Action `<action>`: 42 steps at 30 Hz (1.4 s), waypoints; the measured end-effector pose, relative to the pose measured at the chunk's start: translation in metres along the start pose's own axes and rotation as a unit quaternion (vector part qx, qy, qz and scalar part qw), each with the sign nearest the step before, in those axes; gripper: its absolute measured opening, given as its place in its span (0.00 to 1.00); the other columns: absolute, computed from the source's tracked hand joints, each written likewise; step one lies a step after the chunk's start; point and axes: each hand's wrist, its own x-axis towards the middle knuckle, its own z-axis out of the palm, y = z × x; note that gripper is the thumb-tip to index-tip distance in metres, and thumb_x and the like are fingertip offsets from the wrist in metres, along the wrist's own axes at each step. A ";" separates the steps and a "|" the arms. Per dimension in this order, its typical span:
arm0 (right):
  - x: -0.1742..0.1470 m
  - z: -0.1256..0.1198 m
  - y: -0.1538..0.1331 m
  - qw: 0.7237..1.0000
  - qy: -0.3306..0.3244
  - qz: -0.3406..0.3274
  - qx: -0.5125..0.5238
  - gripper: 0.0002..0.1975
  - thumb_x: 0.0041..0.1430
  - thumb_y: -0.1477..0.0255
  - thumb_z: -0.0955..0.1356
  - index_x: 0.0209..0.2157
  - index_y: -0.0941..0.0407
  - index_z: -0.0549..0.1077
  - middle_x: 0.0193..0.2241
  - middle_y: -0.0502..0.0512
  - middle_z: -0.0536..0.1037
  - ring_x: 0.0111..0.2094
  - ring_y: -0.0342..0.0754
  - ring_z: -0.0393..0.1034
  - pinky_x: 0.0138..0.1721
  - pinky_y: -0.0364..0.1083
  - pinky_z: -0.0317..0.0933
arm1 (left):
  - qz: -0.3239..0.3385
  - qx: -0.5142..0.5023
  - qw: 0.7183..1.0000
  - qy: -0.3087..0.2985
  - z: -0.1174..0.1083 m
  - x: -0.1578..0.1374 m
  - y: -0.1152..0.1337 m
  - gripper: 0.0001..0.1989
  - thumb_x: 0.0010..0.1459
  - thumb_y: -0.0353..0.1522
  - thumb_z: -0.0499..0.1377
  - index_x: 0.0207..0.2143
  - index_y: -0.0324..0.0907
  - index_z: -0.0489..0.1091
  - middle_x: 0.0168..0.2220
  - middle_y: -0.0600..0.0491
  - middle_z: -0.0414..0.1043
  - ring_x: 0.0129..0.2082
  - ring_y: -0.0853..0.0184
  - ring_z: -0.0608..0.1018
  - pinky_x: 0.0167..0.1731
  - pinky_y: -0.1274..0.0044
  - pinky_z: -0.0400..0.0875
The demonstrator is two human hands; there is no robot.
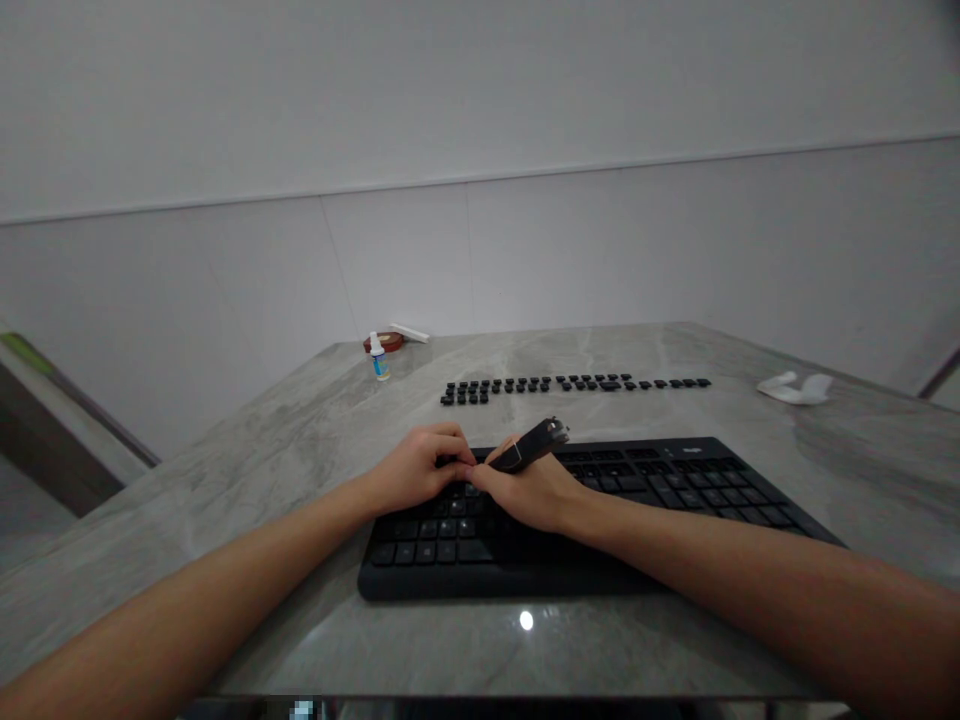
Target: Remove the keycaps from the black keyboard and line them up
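Note:
A black keyboard (420, 580) lies on the grey marbled table, with keycaps gone in its upper left part, where bare key posts show. My right hand (536, 492) is closed round a black-handled tool (525, 447) whose metal end points up and away to the right. The tool's lower tip is hidden behind my fingers, at the keyboard's upper left area. My left hand (420, 466) is bent over that same spot, thumb and fingers pinched together against the right fingertips. Whatever it pinches is too small or hidden to make out.
Several loose black keycaps (517, 386) stand in rows behind the keyboard. A small white bottle with a blue label (379, 360) is at the back left, by a round reddish-brown object (391, 342). Crumpled white tissue (799, 388) lies at the right. A pale wall rises behind the table.

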 end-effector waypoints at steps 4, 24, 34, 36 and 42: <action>0.001 0.001 0.004 0.999 0.011 0.007 0.034 0.18 0.53 0.72 0.64 0.14 0.58 0.56 0.14 0.46 0.56 0.19 0.39 0.54 0.22 0.41 0.45 | 0.011 0.002 1.000 -0.010 -0.001 0.001 0.003 0.07 0.62 0.30 0.57 0.32 0.38 0.74 0.33 0.52 0.70 0.33 0.69 0.72 0.36 0.77 0.66; 0.004 0.003 0.007 0.993 0.021 0.049 0.108 0.12 0.48 0.73 0.64 0.15 0.57 0.60 0.15 0.47 0.60 0.21 0.40 0.57 0.21 0.42 0.48 | 0.144 -0.043 0.986 -0.075 -0.010 -0.002 0.009 0.06 0.61 0.28 0.59 0.34 0.36 0.76 0.35 0.47 0.73 0.35 0.69 0.75 0.37 0.79 0.70; 0.003 0.002 0.001 0.992 0.024 0.068 0.108 0.13 0.49 0.75 0.63 0.14 0.57 0.59 0.15 0.48 0.61 0.22 0.41 0.57 0.24 0.41 0.49 | 0.146 -0.061 0.985 -0.075 -0.010 0.000 0.008 0.07 0.61 0.29 0.60 0.33 0.38 0.78 0.36 0.47 0.75 0.34 0.69 0.77 0.37 0.79 0.72; 0.003 0.002 0.001 0.991 0.025 0.079 0.101 0.12 0.49 0.75 0.63 0.15 0.58 0.60 0.16 0.48 0.62 0.23 0.41 0.58 0.24 0.42 0.50 | 0.147 -0.062 0.984 -0.074 -0.010 0.001 0.008 0.07 0.61 0.29 0.60 0.33 0.38 0.78 0.36 0.47 0.75 0.34 0.69 0.77 0.37 0.79 0.73; 0.004 0.003 0.001 0.992 0.029 0.090 0.087 0.11 0.50 0.74 0.63 0.16 0.58 0.61 0.17 0.48 0.64 0.24 0.42 0.61 0.25 0.42 0.50 | 0.147 -0.062 0.985 -0.068 -0.010 0.000 0.008 0.08 0.61 0.30 0.59 0.33 0.37 0.78 0.36 0.46 0.75 0.33 0.69 0.77 0.36 0.78 0.73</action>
